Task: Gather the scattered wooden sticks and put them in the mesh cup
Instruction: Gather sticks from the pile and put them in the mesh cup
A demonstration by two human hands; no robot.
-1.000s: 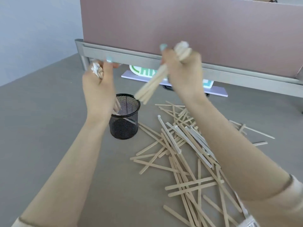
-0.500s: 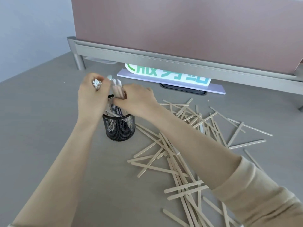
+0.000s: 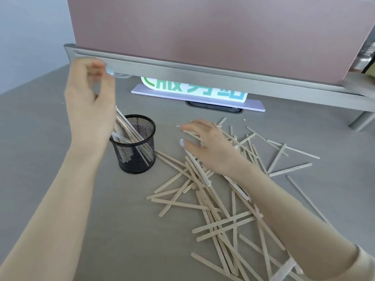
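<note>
Since the frame 0.5 s earlier, both hands had been withdrawn from the rim of the mesh cup [image 3: 135,146], and the bundle carried there had been left inside it. A cluster of wooden sticks [image 3: 129,129] was seen standing in the cup, leaning toward its left rim. The left hand [image 3: 90,107] had been raised above and to the left of the cup, its fingers loosely curled (blurred by motion) and nothing held in them; the crumpled scrap seen in it earlier could no longer be made out. The right hand [image 3: 205,144] had been moved out to the right and lowered onto the near edge of the scattered sticks [image 3: 219,201], palm down, with fingers spread and resting on several of them. Whether any stick had been pinched could not be told.

The cup was placed upright on the grey desk [image 3: 40,159], between the 2 forearms, just left of the loose pile. The pile was spread from beside the cup to the lower right corner, many sticks crossed over one another, and a few outliers were lain well apart at the far right.

Behind, a pink partition panel [image 3: 203,27] was carried on a silver rail [image 3: 182,72], beneath which a white sign with green and blue lettering [image 3: 192,90] was partly visible.
</note>
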